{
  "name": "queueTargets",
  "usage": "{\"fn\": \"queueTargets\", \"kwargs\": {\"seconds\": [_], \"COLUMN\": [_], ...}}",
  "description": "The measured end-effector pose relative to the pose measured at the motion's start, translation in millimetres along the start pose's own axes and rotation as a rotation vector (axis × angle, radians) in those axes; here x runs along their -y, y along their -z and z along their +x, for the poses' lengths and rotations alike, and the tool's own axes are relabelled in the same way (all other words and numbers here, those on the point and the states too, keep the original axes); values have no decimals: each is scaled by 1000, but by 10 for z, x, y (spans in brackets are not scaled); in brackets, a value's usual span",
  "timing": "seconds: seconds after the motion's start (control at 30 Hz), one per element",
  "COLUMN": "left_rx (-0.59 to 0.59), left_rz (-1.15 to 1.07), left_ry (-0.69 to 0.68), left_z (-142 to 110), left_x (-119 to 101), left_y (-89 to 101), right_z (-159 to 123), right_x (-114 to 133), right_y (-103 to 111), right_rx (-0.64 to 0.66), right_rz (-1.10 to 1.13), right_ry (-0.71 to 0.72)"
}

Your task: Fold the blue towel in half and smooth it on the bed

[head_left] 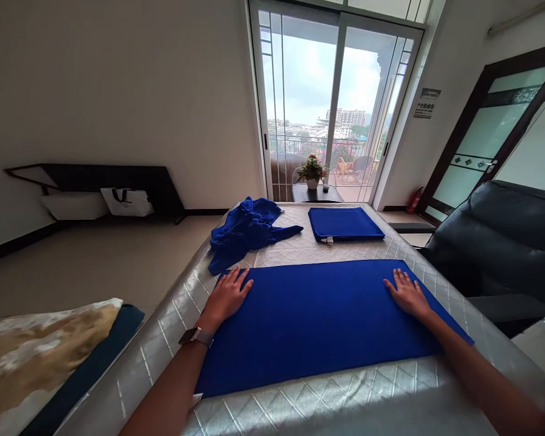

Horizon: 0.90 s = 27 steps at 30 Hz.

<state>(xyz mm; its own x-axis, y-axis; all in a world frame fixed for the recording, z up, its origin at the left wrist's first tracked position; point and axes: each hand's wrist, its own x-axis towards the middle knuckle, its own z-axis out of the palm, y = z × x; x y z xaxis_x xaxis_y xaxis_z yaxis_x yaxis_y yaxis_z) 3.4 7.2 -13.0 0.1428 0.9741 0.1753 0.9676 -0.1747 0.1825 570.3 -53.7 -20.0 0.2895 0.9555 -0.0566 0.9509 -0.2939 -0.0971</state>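
Note:
A blue cloth (318, 321), perhaps a towel, lies spread flat across the quilted mattress (300, 399). My left hand (227, 293) rests palm down on its far left corner, fingers stretched out. On the far right part, my right hand (407, 292) lies flat with its fingers spread. Beyond the cloth, a crumpled blue cloth (249, 230) is heaped at the left. To the right of that heap sits a neatly folded stack of blue cloth (345, 223) with a white tag at its front edge. Another small white tag shows at the spread cloth's near left corner.
A black leather armchair (518, 242) stands close to the mattress's right side. At the lower left are a brown-and-white patterned cushion or bedding (49, 345). A low black bench (109, 178) with a white bag (126, 203) lines the left wall. A potted plant (313, 172) stands by the glass door.

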Motion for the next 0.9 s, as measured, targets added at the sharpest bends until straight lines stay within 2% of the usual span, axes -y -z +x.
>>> {"fn": "queueTargets", "kwargs": {"seconds": [0.07, 0.13, 0.43, 0.6, 0.7, 0.8, 0.9], "left_rx": [0, -9, 2, 2, 2, 12, 7], "left_rz": [4, 12, 15, 20, 11, 5, 3], "left_ry": [-4, -5, -9, 6, 3, 11, 20], "left_z": [7, 13, 7, -26, -36, -39, -40], "left_x": [11, 20, -6, -66, -88, -95, -99], "left_y": [-8, -16, 9, 54, 67, 65, 55], "right_z": [64, 96, 110, 141, 132, 63, -84], "right_x": [-201, -294, -285, -370, -432, -375, -67], "right_y": [-27, -57, -94, -74, -33, 36, 122], "right_rx": [-29, -44, -49, -35, -30, -58, -89], "right_rz": [12, 24, 7, 32, 43, 14, -8], "right_ry": [-44, -50, -56, -63, -113, -139, -82]}}
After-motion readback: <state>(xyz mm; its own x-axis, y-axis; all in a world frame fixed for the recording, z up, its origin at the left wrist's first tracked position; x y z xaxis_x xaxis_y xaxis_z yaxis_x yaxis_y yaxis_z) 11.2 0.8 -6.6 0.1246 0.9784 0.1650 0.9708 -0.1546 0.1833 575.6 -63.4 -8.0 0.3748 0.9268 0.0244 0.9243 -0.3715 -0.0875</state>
